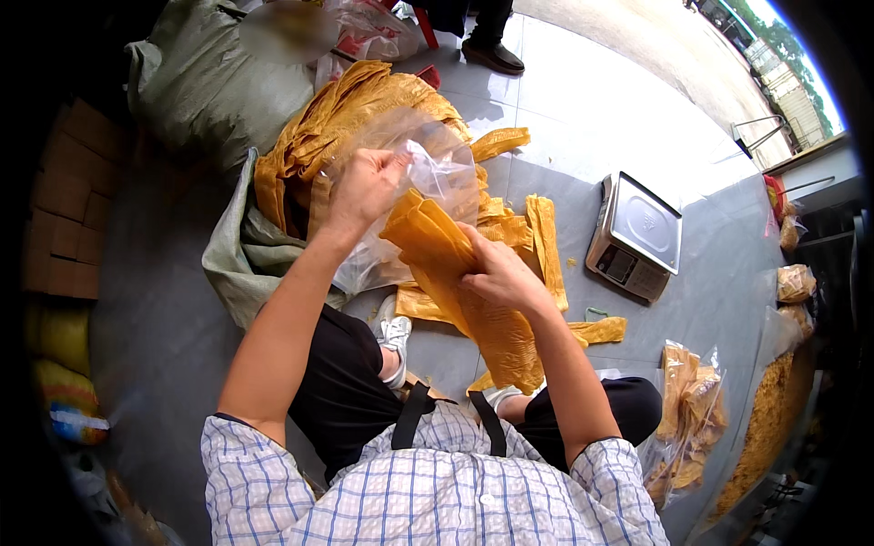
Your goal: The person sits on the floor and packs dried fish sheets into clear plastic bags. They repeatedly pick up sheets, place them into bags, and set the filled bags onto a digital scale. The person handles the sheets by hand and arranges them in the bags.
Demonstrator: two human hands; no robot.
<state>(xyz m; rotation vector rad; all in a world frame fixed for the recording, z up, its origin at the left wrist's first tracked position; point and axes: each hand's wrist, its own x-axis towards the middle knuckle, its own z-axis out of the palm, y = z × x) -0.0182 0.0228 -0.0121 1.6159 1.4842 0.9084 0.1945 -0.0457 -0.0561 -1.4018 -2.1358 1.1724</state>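
Note:
A clear plastic bag (444, 147) hangs from my left hand (372, 181), whose fingers pinch its bunched edge. In my right hand (502, 269) is a stack of long, wrinkled yellow-brown sheets (471, 300), which look like dried tofu skin. The stack's upper end is beside the bag's lower part; I cannot tell whether it is inside. Behind the bag, a large heap of the same sheets (362, 95) rests in an opened woven sack (235, 266). Loose strips (546, 252) lie on the floor to the right of the heap.
A digital scale (645, 232) with a metal pan stands on the tiled floor at right. Filled clear bags (689, 423) lie near my right knee. A full woven sack (212, 95) is at upper left, and cardboard boxes (65, 205) are stacked left. Another person's shoe (493, 56) is at the top.

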